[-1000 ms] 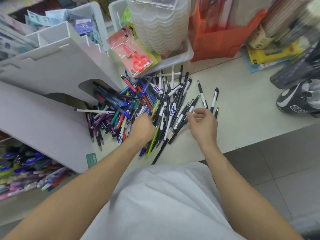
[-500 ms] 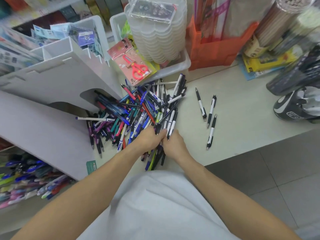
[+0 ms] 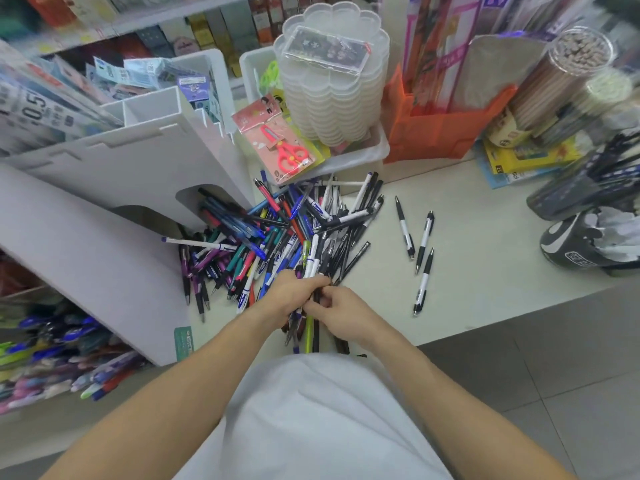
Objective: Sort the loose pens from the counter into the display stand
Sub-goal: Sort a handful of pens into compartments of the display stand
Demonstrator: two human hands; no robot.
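A big heap of loose pens [image 3: 277,233], many colours, lies on the cream counter [image 3: 485,237] beside the white display stand [image 3: 114,188]. My left hand [image 3: 294,294] grips a bundle of pens [image 3: 313,261] at the heap's near edge, their ends sticking out below it. My right hand [image 3: 341,311] touches the same bundle from the right, its fingers curled onto the pens. Three black-and-white pens [image 3: 420,251] lie apart to the right of the heap.
Behind the heap stand a white bin [image 3: 374,150] with stacked clear boxes [image 3: 329,84], packaged red scissors [image 3: 284,147] and an orange bag [image 3: 436,129]. A black pen holder [image 3: 581,188] and a black pouch [image 3: 588,244] sit at right. Sorted pens [image 3: 52,355] fill a lower shelf at left.
My right hand swept black-and-white pens leftward into the bundle and now meets my left hand. Three pens were left behind on the right. The camera view tilted up slightly.
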